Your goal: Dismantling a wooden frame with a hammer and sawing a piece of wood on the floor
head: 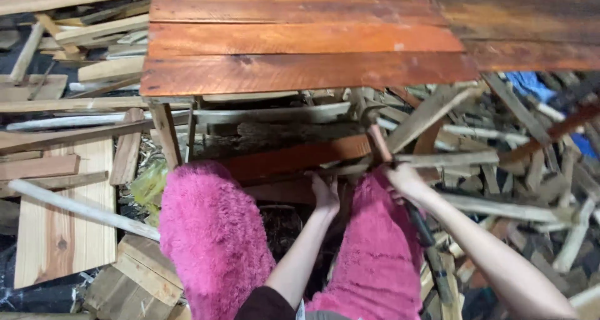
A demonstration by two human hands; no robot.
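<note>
Left hand (325, 194) fingers pressed on orange rail (294, 159), which runs left-right beneath table (300, 70). Right hand (403, 179) grips hammer (381, 146), head just right of rail's end.

Tabletop (300, 45) stands over a rail (294, 157), scrap wood (519, 170) apparently right.
</note>
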